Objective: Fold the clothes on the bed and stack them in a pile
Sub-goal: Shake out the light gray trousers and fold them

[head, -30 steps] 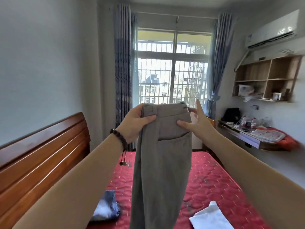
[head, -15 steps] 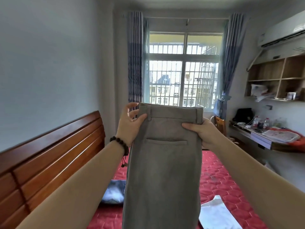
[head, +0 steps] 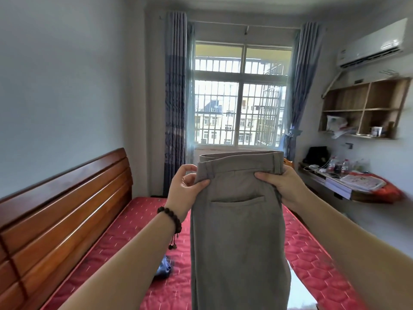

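- Grey trousers (head: 238,231) hang upright in the air over the red mattress (head: 125,222), waistband on top, back pocket facing me.
- My left hand (head: 186,190) pinches the waistband's left end, thumb in front.
- My right hand (head: 282,186) grips its right end.
- Blue garment (head: 164,268) lies on the mattress below my left forearm.
- White garment (head: 300,294), mattress's near edge, right of the trousers.
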The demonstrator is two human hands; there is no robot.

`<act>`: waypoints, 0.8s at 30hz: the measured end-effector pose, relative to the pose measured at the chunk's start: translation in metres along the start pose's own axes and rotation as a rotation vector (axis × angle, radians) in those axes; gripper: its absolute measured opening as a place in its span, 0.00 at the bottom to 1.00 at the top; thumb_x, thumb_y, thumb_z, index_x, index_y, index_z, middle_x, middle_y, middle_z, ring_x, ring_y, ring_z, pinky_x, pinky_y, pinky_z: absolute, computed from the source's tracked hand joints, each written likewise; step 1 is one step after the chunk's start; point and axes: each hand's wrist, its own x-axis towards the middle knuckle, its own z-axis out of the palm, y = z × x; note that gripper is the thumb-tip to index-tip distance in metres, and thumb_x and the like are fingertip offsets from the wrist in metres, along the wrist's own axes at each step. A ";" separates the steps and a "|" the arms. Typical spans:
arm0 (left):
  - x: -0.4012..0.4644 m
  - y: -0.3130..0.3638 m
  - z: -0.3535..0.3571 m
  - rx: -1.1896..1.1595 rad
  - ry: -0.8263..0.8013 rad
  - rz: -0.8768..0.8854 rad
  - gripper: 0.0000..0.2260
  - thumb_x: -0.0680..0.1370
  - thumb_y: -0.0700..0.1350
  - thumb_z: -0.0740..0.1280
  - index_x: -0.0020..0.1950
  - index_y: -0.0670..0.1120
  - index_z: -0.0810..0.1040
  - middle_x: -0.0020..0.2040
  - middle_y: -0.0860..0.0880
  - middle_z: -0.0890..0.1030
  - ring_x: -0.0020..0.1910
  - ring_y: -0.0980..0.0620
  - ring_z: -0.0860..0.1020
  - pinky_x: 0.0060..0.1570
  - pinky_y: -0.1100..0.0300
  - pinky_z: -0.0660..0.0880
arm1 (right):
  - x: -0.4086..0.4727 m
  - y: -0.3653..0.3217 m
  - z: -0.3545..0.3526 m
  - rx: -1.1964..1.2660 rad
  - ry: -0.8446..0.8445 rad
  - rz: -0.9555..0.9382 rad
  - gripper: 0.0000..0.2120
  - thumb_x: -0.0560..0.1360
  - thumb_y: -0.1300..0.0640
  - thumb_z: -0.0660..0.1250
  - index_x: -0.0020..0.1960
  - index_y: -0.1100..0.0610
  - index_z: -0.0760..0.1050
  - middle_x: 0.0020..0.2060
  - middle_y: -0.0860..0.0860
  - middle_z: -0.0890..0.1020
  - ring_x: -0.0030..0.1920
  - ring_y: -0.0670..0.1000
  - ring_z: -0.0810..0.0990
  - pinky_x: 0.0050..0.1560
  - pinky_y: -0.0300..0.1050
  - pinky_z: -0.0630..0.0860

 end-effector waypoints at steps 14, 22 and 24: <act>0.020 -0.004 0.043 0.191 -0.046 0.139 0.09 0.71 0.34 0.73 0.43 0.41 0.72 0.35 0.39 0.76 0.36 0.48 0.74 0.39 0.43 0.76 | 0.026 -0.076 0.030 -1.342 -0.483 -0.273 0.23 0.64 0.35 0.73 0.56 0.37 0.72 0.61 0.40 0.69 0.61 0.43 0.69 0.61 0.42 0.65; 0.030 0.003 0.009 0.282 -0.051 0.142 0.09 0.71 0.35 0.74 0.39 0.36 0.74 0.40 0.31 0.79 0.37 0.47 0.76 0.43 0.39 0.77 | 0.044 -0.033 0.070 -1.141 -0.553 -0.262 0.11 0.69 0.53 0.76 0.50 0.48 0.80 0.43 0.37 0.81 0.47 0.37 0.76 0.52 0.31 0.70; 0.032 0.001 -0.002 0.307 -0.043 0.145 0.09 0.70 0.35 0.74 0.38 0.36 0.73 0.40 0.31 0.79 0.37 0.47 0.75 0.43 0.39 0.76 | 0.049 -0.028 0.081 -1.114 -0.561 -0.204 0.09 0.69 0.53 0.76 0.49 0.48 0.81 0.42 0.38 0.82 0.45 0.37 0.78 0.47 0.29 0.70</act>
